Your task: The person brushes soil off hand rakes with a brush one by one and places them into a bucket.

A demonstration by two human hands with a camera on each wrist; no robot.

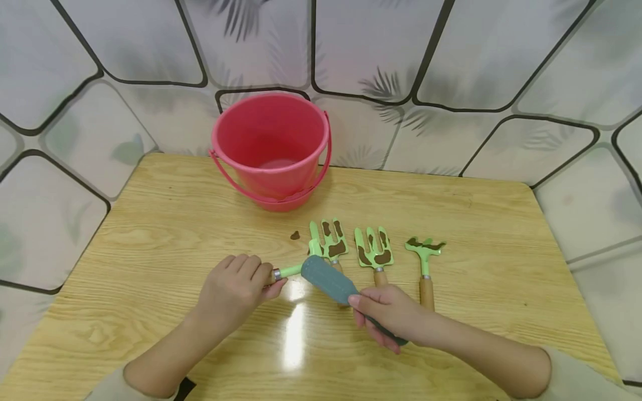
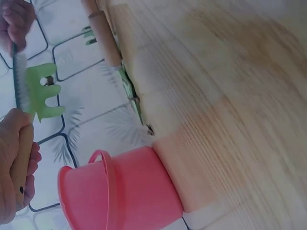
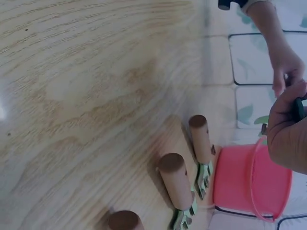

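In the head view my left hand point(image 1: 236, 287) grips the wooden handle of a small green garden rake point(image 1: 291, 271). Its pronged head point(image 2: 44, 91) shows in the left wrist view. A grey-green scrub brush point(image 1: 328, 279) is held by its handle in my right hand point(image 1: 393, 317), its pale bristles point(image 2: 22, 79) against the rake's head. Beyond the hands lie two green garden forks point(image 1: 337, 248) point(image 1: 382, 258) with brown patches on them. To their right is another small rake point(image 1: 425, 250), also brown-patched, with a wooden handle.
A pink bucket point(image 1: 301, 181) with its handle lowered stands at the back of the wooden table point(image 1: 476, 217). Near the forks lies a small brown piece point(image 1: 295, 235). Patterned panels point(image 1: 366, 50) rise behind the table.
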